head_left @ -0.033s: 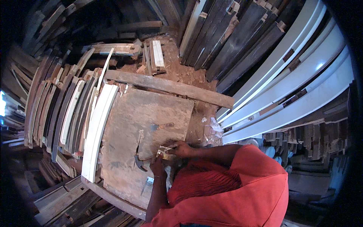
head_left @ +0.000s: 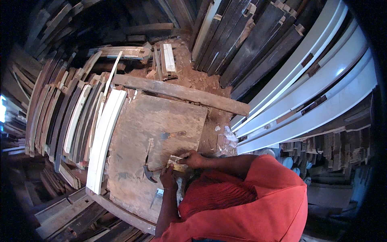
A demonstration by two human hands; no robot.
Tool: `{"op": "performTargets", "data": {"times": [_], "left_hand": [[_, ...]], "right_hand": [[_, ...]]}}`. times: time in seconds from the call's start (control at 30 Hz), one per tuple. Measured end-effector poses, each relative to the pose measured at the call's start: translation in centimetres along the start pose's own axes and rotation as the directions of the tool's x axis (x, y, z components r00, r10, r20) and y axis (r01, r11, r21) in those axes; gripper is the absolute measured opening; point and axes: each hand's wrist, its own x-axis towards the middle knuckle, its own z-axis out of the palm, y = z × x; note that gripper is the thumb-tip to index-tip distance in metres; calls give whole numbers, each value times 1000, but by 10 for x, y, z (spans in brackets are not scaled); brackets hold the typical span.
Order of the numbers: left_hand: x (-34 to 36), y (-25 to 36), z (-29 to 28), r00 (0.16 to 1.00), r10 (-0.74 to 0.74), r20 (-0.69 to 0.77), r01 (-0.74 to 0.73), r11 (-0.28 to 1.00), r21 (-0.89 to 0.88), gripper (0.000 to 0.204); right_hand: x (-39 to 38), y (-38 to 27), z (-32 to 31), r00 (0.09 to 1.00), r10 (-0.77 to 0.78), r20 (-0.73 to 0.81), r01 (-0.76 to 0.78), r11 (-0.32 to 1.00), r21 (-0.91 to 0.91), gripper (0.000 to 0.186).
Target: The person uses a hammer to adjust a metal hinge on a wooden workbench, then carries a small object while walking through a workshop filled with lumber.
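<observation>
Both my hands are closed on one small pale block (head_left: 176, 165), which looks like wood, just above the near right part of a worn wooden board. My left hand (head_left: 168, 178) grips its near side, fingertips at the left end. From the right, my right hand (head_left: 194, 159) pinches the other end. Fingers partly cover the block. Just left of my hands lies a claw hammer (head_left: 149, 174), its head on the board and its handle running toward them. Farther off rests a tool with a brown wooden handle (head_left: 177, 133) and a dark blade. A metal piece (head_left: 158, 195) lies beside my left forearm.
The worn board (head_left: 157, 113) has a dark slot near its middle. White planks (head_left: 105, 141) lie along its left edge, with stacked boards beyond. A long beam (head_left: 181, 93) crosses the far edge. White and dark boards (head_left: 298, 117) lean at the right; crumpled plastic (head_left: 229, 137) lies nearby.
The small block has turned slightly between my fingers, showing more of its yellowish side. The tools on the board have stayed put.
</observation>
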Motion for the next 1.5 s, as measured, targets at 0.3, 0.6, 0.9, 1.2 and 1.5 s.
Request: {"op": "performTargets", "data": {"times": [0.3,0.6,0.9,1.2,1.5], "left_hand": [[19,-13,-56,965,8,262,40,983,-180,28],[47,-53,-84,749,-28,662,448,757,-475,36],[-14,8,-26,918,394,53,-384,845,373,58],[29,32,-22,900,423,108,-425,905,-6,30],[52,60,68,970,-42,239,130,921,-366,30]], "right_hand": [[4,-60,19,974,186,131,-117,904,-411,36],[-12,-87,38,715,399,575,-659,110,744,35],[-21,-73,34,991,-92,-102,8,782,-623,39],[30,-86,4,972,229,53,-235,947,217,38],[75,-52,-92,915,315,254,-404,738,541,34]]}}
